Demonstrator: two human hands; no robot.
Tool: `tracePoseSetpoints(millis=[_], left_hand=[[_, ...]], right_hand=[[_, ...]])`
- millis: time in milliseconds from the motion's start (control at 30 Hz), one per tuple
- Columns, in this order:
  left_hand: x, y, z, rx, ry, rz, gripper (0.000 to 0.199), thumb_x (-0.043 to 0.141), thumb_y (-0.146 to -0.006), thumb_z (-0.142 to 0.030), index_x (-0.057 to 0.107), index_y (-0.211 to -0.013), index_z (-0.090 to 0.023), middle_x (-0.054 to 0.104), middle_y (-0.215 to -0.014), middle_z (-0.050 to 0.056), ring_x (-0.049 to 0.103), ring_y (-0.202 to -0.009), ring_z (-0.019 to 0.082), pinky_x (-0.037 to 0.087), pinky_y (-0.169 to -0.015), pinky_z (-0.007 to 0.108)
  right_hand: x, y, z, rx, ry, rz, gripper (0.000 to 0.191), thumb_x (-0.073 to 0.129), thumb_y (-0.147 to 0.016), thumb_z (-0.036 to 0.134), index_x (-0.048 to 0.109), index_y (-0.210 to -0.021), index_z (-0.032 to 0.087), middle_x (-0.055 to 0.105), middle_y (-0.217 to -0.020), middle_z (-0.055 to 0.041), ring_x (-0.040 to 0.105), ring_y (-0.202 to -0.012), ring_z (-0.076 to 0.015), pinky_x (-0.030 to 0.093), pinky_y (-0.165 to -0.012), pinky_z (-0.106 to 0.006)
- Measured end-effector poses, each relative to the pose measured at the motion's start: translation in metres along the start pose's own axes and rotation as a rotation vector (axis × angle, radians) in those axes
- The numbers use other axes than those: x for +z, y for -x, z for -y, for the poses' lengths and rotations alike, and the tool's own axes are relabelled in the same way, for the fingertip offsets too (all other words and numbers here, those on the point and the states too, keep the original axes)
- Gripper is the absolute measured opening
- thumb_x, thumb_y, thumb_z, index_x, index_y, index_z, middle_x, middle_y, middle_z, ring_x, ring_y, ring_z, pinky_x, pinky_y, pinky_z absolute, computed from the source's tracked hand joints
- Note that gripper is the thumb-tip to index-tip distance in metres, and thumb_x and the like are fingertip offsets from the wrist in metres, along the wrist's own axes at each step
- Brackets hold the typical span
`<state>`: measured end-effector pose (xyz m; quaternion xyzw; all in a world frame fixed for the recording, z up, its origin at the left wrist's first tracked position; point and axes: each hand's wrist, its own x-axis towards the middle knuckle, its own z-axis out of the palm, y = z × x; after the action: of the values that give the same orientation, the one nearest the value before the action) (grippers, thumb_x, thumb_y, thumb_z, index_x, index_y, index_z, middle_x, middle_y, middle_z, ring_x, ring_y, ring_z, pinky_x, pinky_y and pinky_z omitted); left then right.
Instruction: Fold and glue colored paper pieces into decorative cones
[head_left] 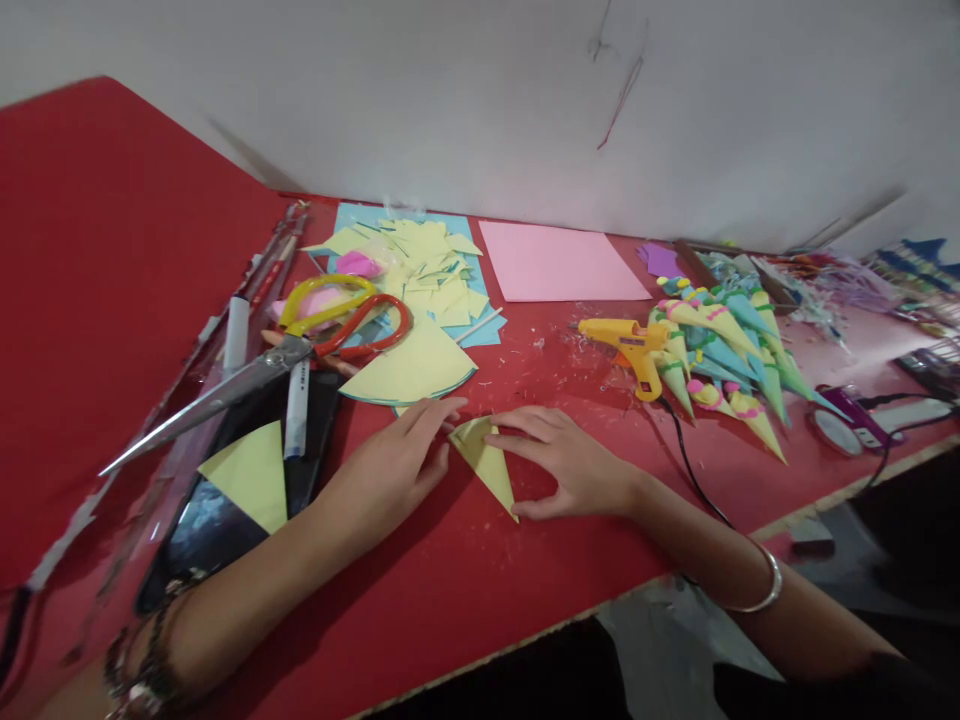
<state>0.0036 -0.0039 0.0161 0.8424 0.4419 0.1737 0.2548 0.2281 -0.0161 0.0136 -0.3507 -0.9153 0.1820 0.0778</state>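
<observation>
A small yellow paper cone (pixel 486 462) lies on the red table with its point toward the front edge. My right hand (pixel 566 462) grips it, fingertips on the upper right side and thumb near the tip. My left hand (pixel 401 455) is at the cone's upper left, fingers bent close to its rim; whether they press on it is hard to tell. Just behind is a yellow paper fan shape (pixel 409 368) with blue-green paper under it. A yellow paper piece (pixel 251 475) rests on a dark, shiny object (pixel 206 530) left of my left forearm.
Scissors (pixel 281 352) and markers (pixel 296 410) lie at the left. Yellow cutouts (pixel 435 265) and a pink sheet (pixel 562 262) are at the back. A yellow glue gun (pixel 630 350), its black cord, decorated cones (pixel 727 350) and a purple device (pixel 851 418) occupy the right.
</observation>
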Motion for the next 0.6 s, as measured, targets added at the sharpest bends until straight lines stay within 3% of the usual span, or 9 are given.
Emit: tracePoseSetpoints(millis=[400, 500, 600], left_hand=[[0.000, 0.000, -0.001, 0.004, -0.004, -0.004, 0.037, 0.035, -0.078, -0.015, 0.040, -0.114, -0.017, 0.057, -0.107, 0.009, 0.058, -0.095, 0.019, 0.048, -0.078, 0.032], [0.000, 0.000, 0.000, 0.017, -0.043, 0.010, 0.034, 0.033, -0.079, -0.015, 0.042, -0.113, -0.017, 0.056, -0.108, 0.009, 0.058, -0.093, 0.019, 0.049, -0.076, 0.032], [0.000, 0.000, 0.001, 0.060, -0.075, 0.023, 0.033, 0.030, -0.081, -0.015, 0.045, -0.110, -0.018, 0.056, -0.109, 0.008, 0.057, -0.096, 0.019, 0.047, -0.078, 0.032]], right_hand=[[-0.004, 0.003, -0.003, -0.016, -0.093, 0.010, 0.057, 0.054, -0.076, 0.040, 0.039, -0.126, 0.020, 0.038, -0.133, -0.0102, 0.033, -0.121, -0.0225, 0.028, -0.098, -0.041], [-0.013, 0.006, -0.005, 0.032, -0.224, -0.232, 0.025, 0.041, -0.083, 0.021, 0.050, -0.107, 0.019, 0.054, -0.111, -0.0082, 0.047, -0.104, -0.0174, 0.037, -0.089, -0.035], [-0.020, 0.008, -0.004, 0.086, -0.275, -0.435, 0.019, 0.033, -0.082, 0.011, 0.049, -0.075, 0.020, 0.053, -0.075, -0.0019, 0.051, -0.071, -0.0123, 0.041, -0.067, -0.026]])
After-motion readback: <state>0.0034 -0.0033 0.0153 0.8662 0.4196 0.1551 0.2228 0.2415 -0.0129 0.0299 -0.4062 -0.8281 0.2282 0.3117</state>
